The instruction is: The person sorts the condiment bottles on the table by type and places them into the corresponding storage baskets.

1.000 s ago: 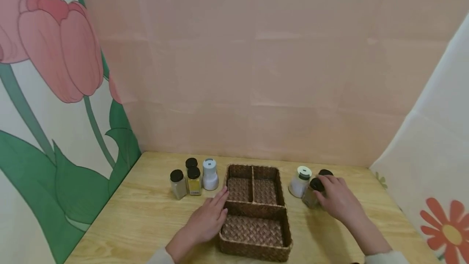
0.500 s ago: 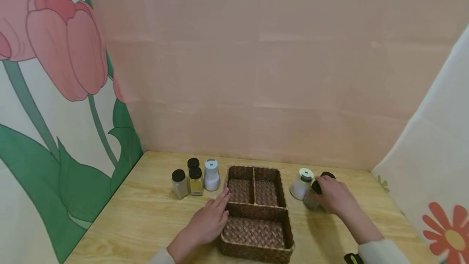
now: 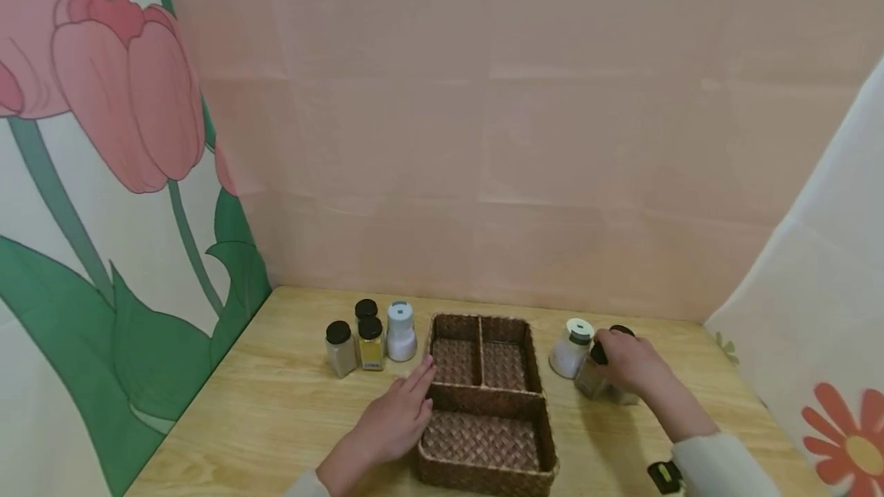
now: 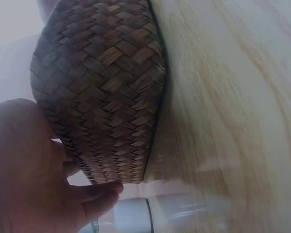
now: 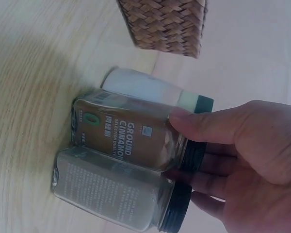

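My right hand (image 3: 631, 365) pinches a ground cinnamon jar (image 5: 123, 131) just below its black cap, thumb on the near side. The jar stands upright on the table. A second black-capped spice jar (image 5: 109, 189) with pale contents is right beside it, near my fingers. On its other side stands a white shaker (image 3: 569, 351) with a pale green top. My left hand (image 3: 395, 414) rests with extended fingers against the left side of a brown woven basket (image 3: 483, 475). The basket has three compartments, two small at the back and one wide in front.
Left of the basket stand three black-capped jars, a pale one (image 3: 341, 355), a yellow-labelled one (image 3: 371, 351) and one behind (image 3: 366, 308), beside a white shaker with a light blue top (image 3: 400, 336). A small black item (image 3: 664, 475) is by the right sleeve.
My right hand has shifted slightly and its fingers have settled around the cinnamon jar's top. The small black item has come further into view. My left hand stays at the basket.
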Available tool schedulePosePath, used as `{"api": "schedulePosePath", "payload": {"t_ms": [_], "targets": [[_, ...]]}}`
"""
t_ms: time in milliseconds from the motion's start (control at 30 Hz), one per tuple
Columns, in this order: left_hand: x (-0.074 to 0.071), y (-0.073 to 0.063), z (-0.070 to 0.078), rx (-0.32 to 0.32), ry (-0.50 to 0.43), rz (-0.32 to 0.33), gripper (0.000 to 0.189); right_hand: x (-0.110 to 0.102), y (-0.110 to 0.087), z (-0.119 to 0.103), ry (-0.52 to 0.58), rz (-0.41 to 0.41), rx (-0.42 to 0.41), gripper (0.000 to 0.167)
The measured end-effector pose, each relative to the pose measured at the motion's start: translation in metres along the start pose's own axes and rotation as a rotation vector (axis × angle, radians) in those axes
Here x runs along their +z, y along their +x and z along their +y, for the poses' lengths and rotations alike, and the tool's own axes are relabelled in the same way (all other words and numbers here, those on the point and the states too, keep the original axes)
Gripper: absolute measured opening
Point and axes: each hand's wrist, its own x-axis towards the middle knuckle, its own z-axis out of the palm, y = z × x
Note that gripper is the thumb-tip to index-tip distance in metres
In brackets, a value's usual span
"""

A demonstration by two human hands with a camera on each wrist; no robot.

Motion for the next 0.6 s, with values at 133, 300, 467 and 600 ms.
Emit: {"api": "schedulePosePath", "payload": {"t_ms": [133, 300, 467, 600], "targets": [[0.000, 0.001, 0.000, 0.015, -0.044, -0.007, 0.054, 0.001, 0.001, 0.000, 0.020, -0.008, -0.012, 0.044], [0.001, 0.002, 0.001, 0.010, -0.107, -0.005, 0.055, -0.002, -0.005, -0.004, 0.060, -0.019, -0.001, 0.043], [0.005, 0.002, 0.000, 0.006, -0.180, 0.006, 0.056, -0.008, -0.015, -0.011, 0.108, 0.010, 0.000, 0.040], [0.008, 0.003, -0.002, -0.005, -0.245, 0.029, 0.057, -0.017, -0.022, -0.016, 0.159, 0.021, 0.018, 0.040]]}}
